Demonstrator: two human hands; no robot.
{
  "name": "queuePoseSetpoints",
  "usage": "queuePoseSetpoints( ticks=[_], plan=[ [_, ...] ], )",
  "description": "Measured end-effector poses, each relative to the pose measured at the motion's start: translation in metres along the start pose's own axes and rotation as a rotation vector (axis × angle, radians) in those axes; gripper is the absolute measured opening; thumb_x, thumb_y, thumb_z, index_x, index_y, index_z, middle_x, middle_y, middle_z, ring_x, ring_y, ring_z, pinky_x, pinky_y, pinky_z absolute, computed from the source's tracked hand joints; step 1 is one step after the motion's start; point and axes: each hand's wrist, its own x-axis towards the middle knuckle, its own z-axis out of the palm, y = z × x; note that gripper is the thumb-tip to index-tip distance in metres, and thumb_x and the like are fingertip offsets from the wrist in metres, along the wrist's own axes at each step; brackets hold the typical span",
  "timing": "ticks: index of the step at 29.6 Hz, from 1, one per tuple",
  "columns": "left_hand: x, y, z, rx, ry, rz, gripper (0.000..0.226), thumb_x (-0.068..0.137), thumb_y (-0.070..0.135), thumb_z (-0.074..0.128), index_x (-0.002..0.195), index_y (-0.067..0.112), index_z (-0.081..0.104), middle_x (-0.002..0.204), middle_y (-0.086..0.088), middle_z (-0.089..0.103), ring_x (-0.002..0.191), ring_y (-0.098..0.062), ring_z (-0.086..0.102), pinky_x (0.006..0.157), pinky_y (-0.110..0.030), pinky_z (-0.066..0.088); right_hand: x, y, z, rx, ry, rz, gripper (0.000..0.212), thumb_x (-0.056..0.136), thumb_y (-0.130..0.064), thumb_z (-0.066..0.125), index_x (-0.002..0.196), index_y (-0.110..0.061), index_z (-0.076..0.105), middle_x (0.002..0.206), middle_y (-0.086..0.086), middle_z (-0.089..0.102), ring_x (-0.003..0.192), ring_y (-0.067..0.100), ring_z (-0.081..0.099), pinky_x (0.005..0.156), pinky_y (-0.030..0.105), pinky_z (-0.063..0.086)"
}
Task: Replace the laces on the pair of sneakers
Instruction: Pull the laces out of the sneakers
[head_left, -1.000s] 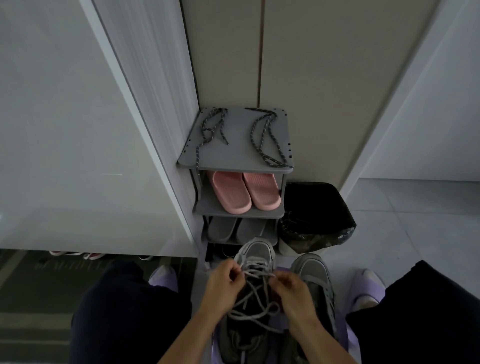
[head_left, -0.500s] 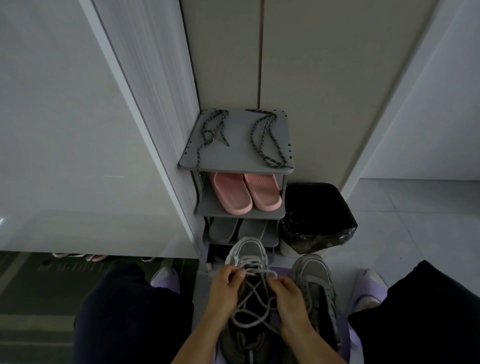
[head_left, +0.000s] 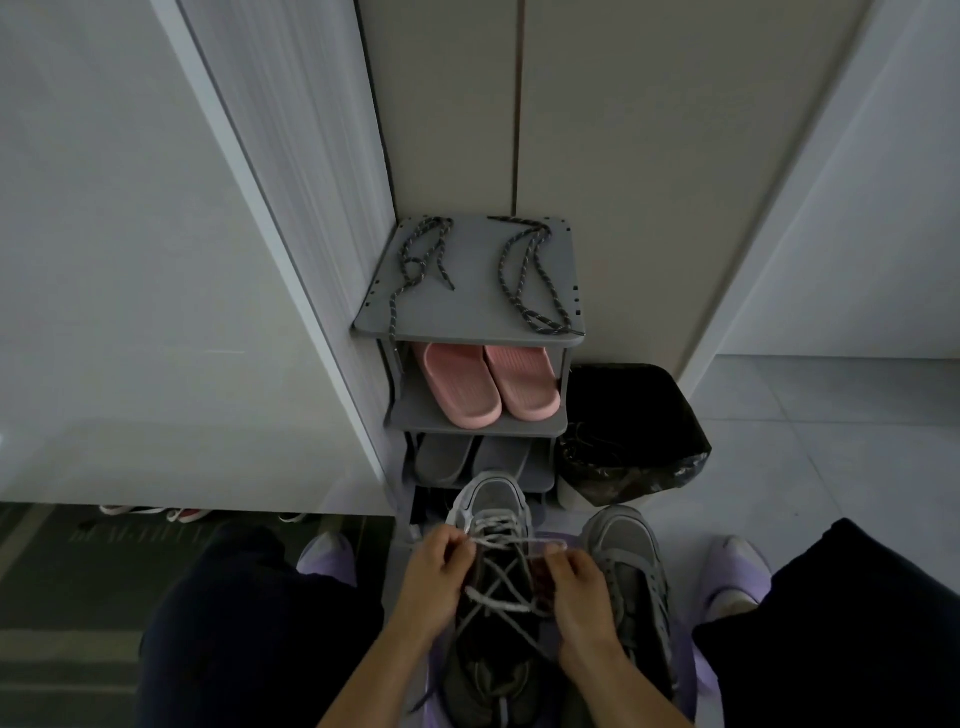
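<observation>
Two grey sneakers stand between my knees. The left sneaker (head_left: 492, 501) carries a loose white lace (head_left: 498, 603) that crosses over its dark tongue. My left hand (head_left: 434, 582) pinches the lace on the shoe's left side. My right hand (head_left: 579, 590) pinches it on the right side. A stretch of the lace runs taut between both hands. The right sneaker (head_left: 626, 556) stands beside it without a lace in view. Two dark speckled laces, left lace (head_left: 421, 270) and right lace (head_left: 530, 280), lie on the top of the grey shoe rack (head_left: 467, 312).
Pink slippers (head_left: 485, 384) fill the rack's middle shelf and grey slippers (head_left: 467, 460) the lower one. A bin with a black bag (head_left: 628, 431) stands right of the rack. A white cabinet (head_left: 156, 260) is on the left. My feet wear lilac slippers (head_left: 735, 577).
My hands have moved apart and drawn the white lace out sideways across the left sneaker. The view has tilted down slightly.
</observation>
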Motion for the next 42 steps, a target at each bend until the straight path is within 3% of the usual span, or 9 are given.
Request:
queuePoseSetpoints(
  ticks=[3,10,17,23,27,31,34,38,42],
  plan=[
    [0.010,0.002,-0.005,-0.005,0.011,-0.009,0.026,0.088,0.007,0.055,0.067,0.020,0.047,0.065,0.005,0.047,0.062,-0.007,0.044,0.058,-0.013,0.035,0.000,-0.005,-0.002,0.009,0.040,0.008,0.026,0.098,-0.020,0.042,0.095,0.001,0.057,0.087,0.015,0.062,0.075,0.021,0.057,0.062,0.027,0.043],
    [0.005,0.000,0.012,-0.026,-0.018,-0.003,0.017,0.087,0.011,0.060,0.074,0.019,0.053,0.073,-0.001,0.050,0.065,-0.006,0.048,0.059,-0.009,0.038,-0.003,-0.010,-0.001,-0.202,-0.273,-0.155,0.002,0.088,-0.013,0.061,0.090,-0.014,0.062,0.079,-0.005,0.067,0.076,0.006,0.064,0.058,0.007,0.045],
    [-0.003,0.011,0.010,0.088,0.122,0.059,0.024,0.089,0.010,0.056,0.069,0.023,0.050,0.070,0.006,0.054,0.067,-0.008,0.051,0.062,-0.008,0.037,0.002,-0.014,-0.002,-0.443,-0.258,-0.264,0.013,0.079,-0.017,0.065,0.087,-0.010,0.058,0.079,0.007,0.066,0.078,0.020,0.065,0.073,0.038,0.051],
    [0.018,0.023,-0.012,-0.340,0.017,-0.289,0.025,0.089,0.008,0.055,0.064,0.010,0.055,0.058,-0.005,0.051,0.058,-0.015,0.047,0.059,-0.023,0.039,0.003,-0.017,-0.008,-0.446,-0.262,-0.172,0.012,0.085,-0.015,0.063,0.077,-0.014,0.054,0.070,-0.001,0.057,0.068,0.012,0.055,0.061,0.021,0.043],
    [0.004,0.020,0.000,-0.171,0.074,-0.151,0.017,0.087,0.009,0.060,0.072,0.010,0.052,0.063,0.001,0.050,0.064,-0.013,0.048,0.055,-0.009,0.038,0.004,-0.014,-0.004,-0.446,-0.260,-0.197,0.016,0.084,-0.011,0.063,0.073,-0.019,0.055,0.070,-0.004,0.058,0.067,0.008,0.054,0.065,0.021,0.043],
    [-0.010,0.012,0.004,0.025,0.220,-0.037,0.028,0.087,0.008,0.059,0.063,0.013,0.045,0.059,0.002,0.044,0.054,-0.004,0.045,0.054,-0.015,0.034,0.001,-0.011,-0.004,-0.475,-0.238,-0.222,0.014,0.081,-0.014,0.065,0.072,-0.017,0.055,0.072,-0.001,0.062,0.069,0.012,0.057,0.067,0.025,0.045],
    [-0.006,0.020,-0.005,-0.045,0.196,-0.037,0.024,0.088,0.006,0.057,0.065,0.014,0.054,0.059,0.000,0.050,0.054,-0.003,0.048,0.052,-0.009,0.036,-0.003,-0.013,-0.010,-0.613,-0.251,-0.277,0.019,0.082,-0.017,0.064,0.070,-0.018,0.050,0.069,-0.002,0.057,0.064,0.010,0.052,0.059,0.020,0.039],
    [0.016,0.030,-0.019,-0.316,0.118,-0.258,0.021,0.088,0.005,0.056,0.068,0.009,0.059,0.050,-0.001,0.045,0.049,-0.011,0.039,0.046,-0.014,0.037,-0.009,-0.014,-0.015,-0.782,-0.289,-0.332,0.023,0.083,-0.020,0.062,0.069,-0.023,0.044,0.070,-0.006,0.054,0.066,0.008,0.051,0.058,0.017,0.038],
    [-0.001,0.018,-0.004,-0.286,0.108,-0.220,0.013,0.086,0.009,0.060,0.074,0.009,0.055,0.065,-0.006,0.052,0.064,-0.015,0.048,0.061,-0.022,0.040,-0.006,-0.014,-0.018,-0.708,-0.232,-0.278,0.011,0.082,-0.018,0.062,0.077,-0.018,0.052,0.073,-0.005,0.059,0.074,0.014,0.057,0.068,0.025,0.043]
  ],
)
